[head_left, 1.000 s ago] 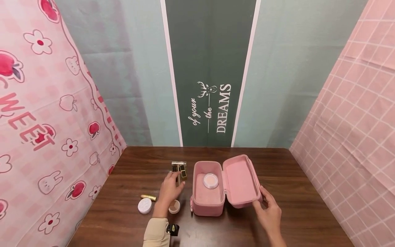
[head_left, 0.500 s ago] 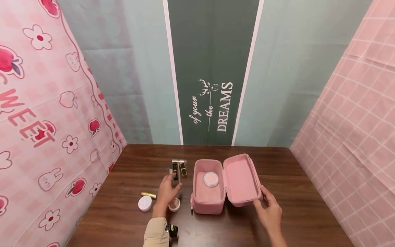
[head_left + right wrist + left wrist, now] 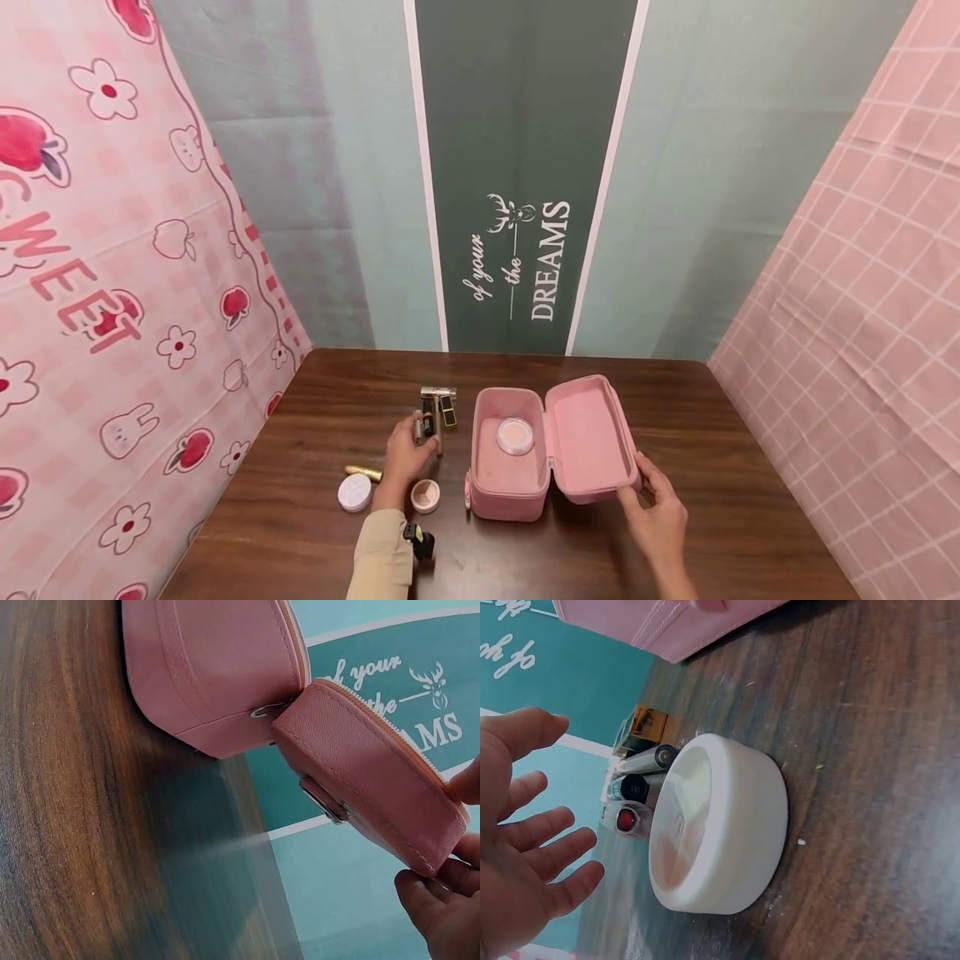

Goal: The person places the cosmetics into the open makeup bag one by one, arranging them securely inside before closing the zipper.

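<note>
My left hand point(image 3: 408, 460) sits loosely spread beside the cosmetic tubes point(image 3: 632, 787) on the surface point(image 3: 720, 475), left of the pink case point(image 3: 507, 507), best to dip low and pinch just one, while my right hand point(image 3: 656, 517) grips the lid point(image 3: 592, 437).

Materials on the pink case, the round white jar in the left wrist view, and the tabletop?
Pink case: likely real or faux leather, satin finish; fine grain and stitched seams.
Round white jar: probably plastic, smooth with soft sheen; rounded, even-colored wall.
Tabletop: wood or wood-look laminate, semi-gloss; streaked brown grain, blurred reflections. Can't tell which.
</note>
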The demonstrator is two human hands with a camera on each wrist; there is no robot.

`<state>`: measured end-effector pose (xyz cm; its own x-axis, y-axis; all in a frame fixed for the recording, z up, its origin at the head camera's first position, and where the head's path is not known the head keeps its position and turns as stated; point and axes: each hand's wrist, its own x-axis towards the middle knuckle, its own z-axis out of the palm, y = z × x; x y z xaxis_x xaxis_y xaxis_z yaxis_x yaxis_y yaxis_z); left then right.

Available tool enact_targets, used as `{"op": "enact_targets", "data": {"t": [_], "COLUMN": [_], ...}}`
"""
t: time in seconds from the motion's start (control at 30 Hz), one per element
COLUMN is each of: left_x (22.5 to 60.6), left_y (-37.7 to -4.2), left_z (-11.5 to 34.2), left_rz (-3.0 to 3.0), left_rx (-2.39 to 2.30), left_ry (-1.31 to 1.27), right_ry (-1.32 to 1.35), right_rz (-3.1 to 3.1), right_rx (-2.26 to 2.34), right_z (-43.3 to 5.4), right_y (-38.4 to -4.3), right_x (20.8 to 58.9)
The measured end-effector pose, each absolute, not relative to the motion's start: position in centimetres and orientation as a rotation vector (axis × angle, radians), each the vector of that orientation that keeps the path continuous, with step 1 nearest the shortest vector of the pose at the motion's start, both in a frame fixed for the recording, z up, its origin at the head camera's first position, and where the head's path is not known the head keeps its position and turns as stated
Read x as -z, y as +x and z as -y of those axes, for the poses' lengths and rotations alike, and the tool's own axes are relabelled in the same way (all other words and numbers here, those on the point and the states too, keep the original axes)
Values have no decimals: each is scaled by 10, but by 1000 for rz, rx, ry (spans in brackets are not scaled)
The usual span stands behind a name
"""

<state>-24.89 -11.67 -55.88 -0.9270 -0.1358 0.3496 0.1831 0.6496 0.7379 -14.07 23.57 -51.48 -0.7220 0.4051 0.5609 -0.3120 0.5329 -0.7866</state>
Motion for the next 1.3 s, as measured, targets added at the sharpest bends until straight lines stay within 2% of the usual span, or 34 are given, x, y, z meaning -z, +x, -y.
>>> {"op": "enact_targets", "data": {"t": [0.83,1.3], "left_x": [582,588], "left_y": [-265,-266], "left_z": [129,127], "left_rz": [2485,2450], "left_rx": [1355,1307], "left_ry": [181,335], "right_ry": [-76,-70], "right_rz": [2034,2017], "right_rx": [-1222,-1237], "right_z": [-235,-236], "right_y": [-139,-138], "right_x": [515,516]}}
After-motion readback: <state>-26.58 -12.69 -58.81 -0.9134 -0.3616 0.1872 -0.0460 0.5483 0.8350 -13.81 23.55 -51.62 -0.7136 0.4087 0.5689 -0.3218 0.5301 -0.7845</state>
